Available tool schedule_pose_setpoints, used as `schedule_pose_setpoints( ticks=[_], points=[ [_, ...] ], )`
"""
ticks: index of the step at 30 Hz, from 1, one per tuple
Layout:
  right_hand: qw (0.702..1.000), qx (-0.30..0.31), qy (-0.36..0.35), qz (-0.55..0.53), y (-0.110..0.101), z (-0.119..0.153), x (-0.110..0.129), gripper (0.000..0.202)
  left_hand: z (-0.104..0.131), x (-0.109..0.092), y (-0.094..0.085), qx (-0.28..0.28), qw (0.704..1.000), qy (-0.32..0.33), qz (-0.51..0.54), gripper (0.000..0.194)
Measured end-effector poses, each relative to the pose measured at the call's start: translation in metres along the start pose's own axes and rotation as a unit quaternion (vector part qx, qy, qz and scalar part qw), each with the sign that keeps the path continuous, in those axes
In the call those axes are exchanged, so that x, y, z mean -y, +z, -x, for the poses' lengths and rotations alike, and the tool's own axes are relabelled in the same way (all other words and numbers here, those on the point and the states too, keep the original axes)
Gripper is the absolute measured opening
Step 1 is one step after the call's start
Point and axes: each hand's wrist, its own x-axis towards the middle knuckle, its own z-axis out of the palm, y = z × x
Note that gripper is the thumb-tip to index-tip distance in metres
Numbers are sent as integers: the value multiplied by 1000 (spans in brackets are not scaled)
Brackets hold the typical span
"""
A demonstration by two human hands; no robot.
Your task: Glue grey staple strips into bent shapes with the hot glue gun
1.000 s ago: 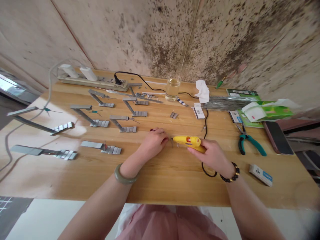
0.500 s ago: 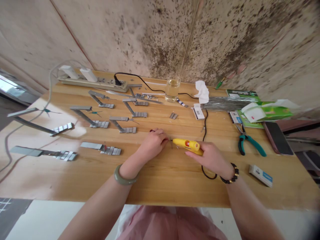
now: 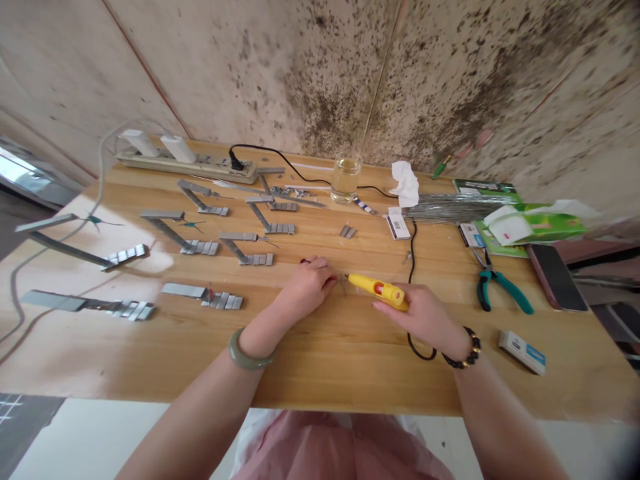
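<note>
My right hand (image 3: 433,320) grips one yellow glue gun (image 3: 377,290), fingers wrapped round its handle; the gun sits just right of the middle of the worktop (image 3: 320,360), its nozzle pointing left, near my left fingertips. My left hand (image 3: 307,290) rests at the middle, fingers drawn together in a narrow pinch; one thin grey piece (image 3: 343,285) shows beside them under the nozzle, but I cannot tell whether they hold it.

I count eight grey jointed stands on the left half; six are raised in a bent shape, the largest (image 3: 70,247) close to the left edge; two lie flat, one (image 3: 87,305) toward the near left corner, the other (image 3: 203,294) to its right.

Along the far edge I have one power strip (image 3: 200,167) toward the left corner, with two white plugs and one black plug (image 3: 235,161) in it; then one glass of pale yellow liquid (image 3: 345,183), one crumpled tissue (image 3: 405,183) and one bundle of thin wires (image 3: 457,207).

Toward the right edge lie one phone (image 3: 556,277), one pair of teal-handled pliers (image 3: 503,283) with its tips pointing to the far edge, and one green tissue pack (image 3: 540,221); I count three small boxes, one (image 3: 398,224) below the crumpled tissue, one (image 3: 471,235) above the pliers, one (image 3: 523,352) toward the near right corner.
</note>
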Motion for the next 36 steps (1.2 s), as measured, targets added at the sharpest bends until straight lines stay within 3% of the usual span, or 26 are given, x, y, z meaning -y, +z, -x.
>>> schedule_pose_setpoints(
  ticks=[36],
  points=[
    [999, 31, 3, 7, 4, 0, -2, 28, 1, -1, -1, 8, 1000, -5, 0, 17]
  ],
)
